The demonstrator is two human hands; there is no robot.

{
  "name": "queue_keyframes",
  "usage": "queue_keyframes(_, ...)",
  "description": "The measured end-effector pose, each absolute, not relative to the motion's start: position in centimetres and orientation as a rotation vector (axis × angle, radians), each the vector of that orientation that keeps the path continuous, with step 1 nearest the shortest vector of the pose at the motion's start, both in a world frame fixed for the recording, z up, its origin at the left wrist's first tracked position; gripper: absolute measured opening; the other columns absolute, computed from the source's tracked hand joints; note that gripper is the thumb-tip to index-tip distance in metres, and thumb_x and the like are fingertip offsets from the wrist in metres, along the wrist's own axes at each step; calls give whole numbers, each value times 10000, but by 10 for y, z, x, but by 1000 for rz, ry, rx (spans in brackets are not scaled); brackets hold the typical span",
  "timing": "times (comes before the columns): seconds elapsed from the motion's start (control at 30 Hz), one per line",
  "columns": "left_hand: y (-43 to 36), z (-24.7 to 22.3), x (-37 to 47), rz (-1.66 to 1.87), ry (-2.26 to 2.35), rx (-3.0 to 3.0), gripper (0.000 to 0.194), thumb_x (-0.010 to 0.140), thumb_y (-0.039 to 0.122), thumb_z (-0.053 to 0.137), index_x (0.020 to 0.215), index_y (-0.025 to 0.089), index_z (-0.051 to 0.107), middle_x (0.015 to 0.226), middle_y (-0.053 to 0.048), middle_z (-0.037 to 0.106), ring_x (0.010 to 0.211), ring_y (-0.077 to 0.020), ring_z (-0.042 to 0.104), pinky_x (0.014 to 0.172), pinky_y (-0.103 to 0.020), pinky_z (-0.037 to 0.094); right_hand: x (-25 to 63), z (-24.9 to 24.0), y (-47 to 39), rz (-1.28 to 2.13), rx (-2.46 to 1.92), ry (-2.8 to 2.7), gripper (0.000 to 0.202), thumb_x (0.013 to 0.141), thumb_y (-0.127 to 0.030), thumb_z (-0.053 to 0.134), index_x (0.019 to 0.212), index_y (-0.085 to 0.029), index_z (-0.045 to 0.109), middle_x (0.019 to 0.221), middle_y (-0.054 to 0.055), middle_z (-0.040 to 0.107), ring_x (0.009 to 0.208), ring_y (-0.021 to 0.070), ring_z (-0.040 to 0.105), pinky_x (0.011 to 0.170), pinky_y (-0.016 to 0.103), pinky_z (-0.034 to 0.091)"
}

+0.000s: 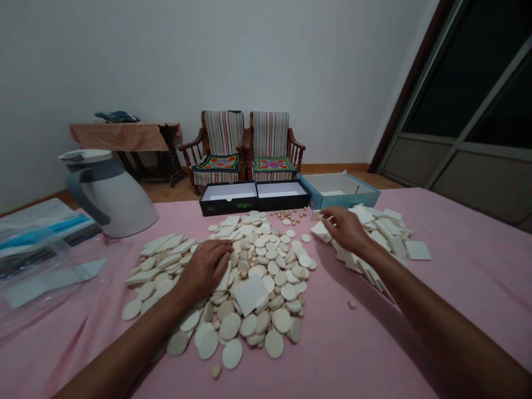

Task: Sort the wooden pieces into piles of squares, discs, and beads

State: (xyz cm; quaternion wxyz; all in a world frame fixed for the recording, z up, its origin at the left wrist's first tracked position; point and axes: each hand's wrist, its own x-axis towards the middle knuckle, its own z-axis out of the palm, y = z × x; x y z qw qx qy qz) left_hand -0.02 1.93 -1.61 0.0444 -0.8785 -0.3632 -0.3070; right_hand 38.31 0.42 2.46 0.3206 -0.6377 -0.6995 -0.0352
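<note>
A large heap of white round discs [274, 282] is mixed with square tiles and small wooden beads on the pink cloth. My left hand [205, 266] rests on the heap's left side, thumb apart from the fingers; a white square tile [251, 293] lies to its right. Over on the right, my right hand [344, 226] pinches a small white square tile [316, 215] at its fingertips. This hand is above the left edge of a separate pile of white square tiles [390, 230].
Two black open boxes [228, 206] and a light blue open box [347, 199] stand at the far table edge. Small beads [291, 215] lie before them. A white-grey jug [120, 194] and clear plastic packaging [50, 277] are at left. Two chairs [224, 133] stand beyond.
</note>
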Motion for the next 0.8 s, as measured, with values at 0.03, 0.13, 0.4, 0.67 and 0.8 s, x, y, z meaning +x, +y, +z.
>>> queue_keyframes(0.03,19,-16,0,-944,-1103,-2682,245,939,237,429,993,166,657,1101,-110,687,1047,-243,622,924,-457,494,361,23,5,22,-1569,-1925,219,832,-176,533,989,-162,686,930,82,705,753,171,640,727,292,493)
queue_keyframes(0.13,18,-16,1,-943,-1102,-2687,243,942,226,428,998,155,654,1101,-117,684,1042,-243,621,920,-459,494,307,18,12,188,-1435,-2164,176,828,-148,563,937,-178,698,949,75,713,824,178,648,765,286,482)
queue_keyframes(0.4,16,-16,1,-970,-1119,-2695,202,928,189,453,992,158,642,1091,-110,678,1047,-237,612,921,-453,485,255,10,68,99,-1702,-2260,289,872,-141,518,1120,-139,667,1156,150,669,1104,246,584,930,332,430)
queue_keyframes(0.67,12,-14,3,-968,-1139,-2706,189,927,175,456,990,163,633,1080,-105,676,1038,-241,607,906,-458,491,215,6,118,196,-1671,-2327,305,834,-119,535,1083,-219,679,1179,79,671,1077,234,586,880,326,438)
queue_keyframes(0.8,12,-13,3,-970,-1145,-2700,189,925,173,455,983,161,634,1074,-107,679,1029,-239,610,904,-456,492,214,2,121,226,-1705,-2315,215,829,-192,601,1020,-187,700,1126,122,667,1044,260,589,852,330,436)
